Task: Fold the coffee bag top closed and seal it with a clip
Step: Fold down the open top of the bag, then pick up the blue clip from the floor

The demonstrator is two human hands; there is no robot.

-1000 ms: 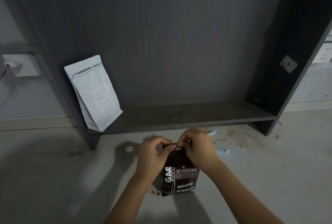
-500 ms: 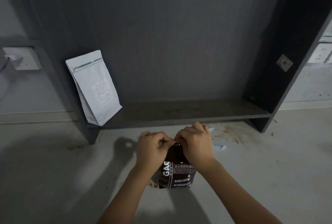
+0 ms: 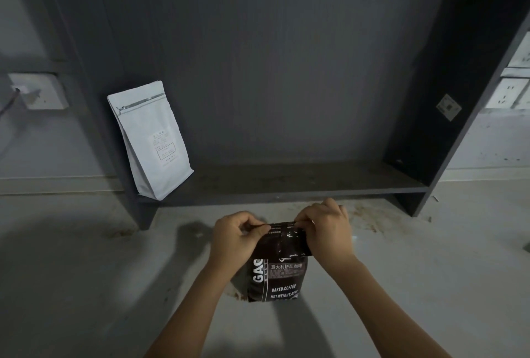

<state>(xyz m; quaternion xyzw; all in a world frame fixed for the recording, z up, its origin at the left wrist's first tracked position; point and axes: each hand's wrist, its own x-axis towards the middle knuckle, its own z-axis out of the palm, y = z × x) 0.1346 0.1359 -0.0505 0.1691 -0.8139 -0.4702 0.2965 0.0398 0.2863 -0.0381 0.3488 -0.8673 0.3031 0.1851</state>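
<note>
A dark brown coffee bag (image 3: 279,268) with white lettering stands upright on the grey counter in the lower middle. My left hand (image 3: 235,235) pinches the left end of its top edge. My right hand (image 3: 327,231) pinches the right end. The top strip is stretched flat between both hands. The pale blue clips seen earlier are hidden behind my right hand.
A white coffee pouch (image 3: 150,139) leans against the left wall of a dark shelf unit (image 3: 301,182) behind the bag. Brown coffee stains (image 3: 370,218) mark the counter at the right. Wall sockets (image 3: 507,93) sit at the far right, another socket (image 3: 37,90) at the far left.
My hands have moved apart along the bag's top, pulling it from a bunched state into a flat, wide strip. The clips beside my right hand are no longer visible.
</note>
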